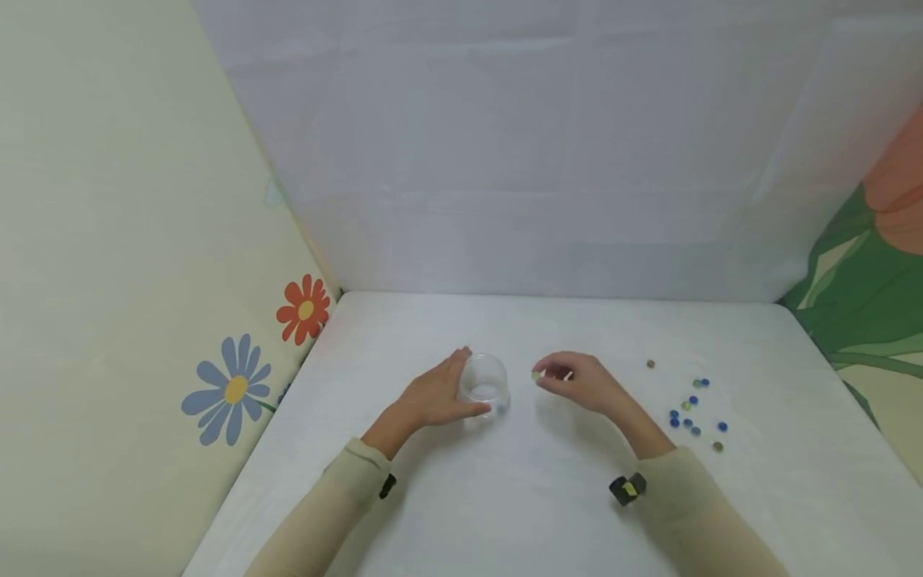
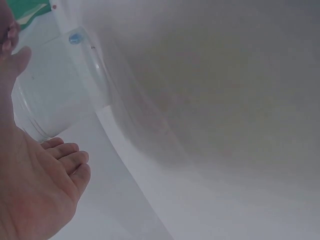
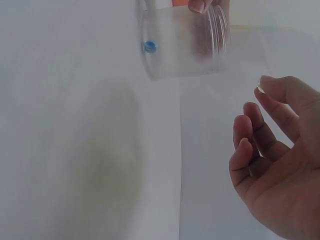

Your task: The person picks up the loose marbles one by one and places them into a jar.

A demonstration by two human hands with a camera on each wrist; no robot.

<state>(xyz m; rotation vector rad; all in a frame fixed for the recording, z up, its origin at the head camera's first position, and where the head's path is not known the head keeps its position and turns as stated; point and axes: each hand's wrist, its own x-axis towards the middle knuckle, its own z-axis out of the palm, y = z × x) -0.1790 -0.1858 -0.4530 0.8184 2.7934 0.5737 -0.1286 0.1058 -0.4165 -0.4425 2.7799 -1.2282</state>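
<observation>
A clear plastic jar point(image 1: 485, 383) stands upright on the white table, its mouth uppermost. My left hand point(image 1: 437, 393) holds it from the left, thumb along the near side and fingers behind. One blue marble point(image 3: 150, 47) lies at the bottom of the jar, and it also shows through the wall in the left wrist view. To the jar's right, my right hand point(image 1: 580, 381) pinches a small yellow-green marble point(image 1: 536, 375) between thumb and index finger. Its other fingers are loosely bent, as the right wrist view shows.
Several loose marbles, blue point(image 1: 723, 427), greenish point(image 1: 687, 406) and brown point(image 1: 718, 446), lie scattered on the right of the table point(image 1: 461, 513). A white cloth wall point(image 1: 541, 160) rises behind the table, and a flower-printed panel point(image 1: 130, 240) borders its left side.
</observation>
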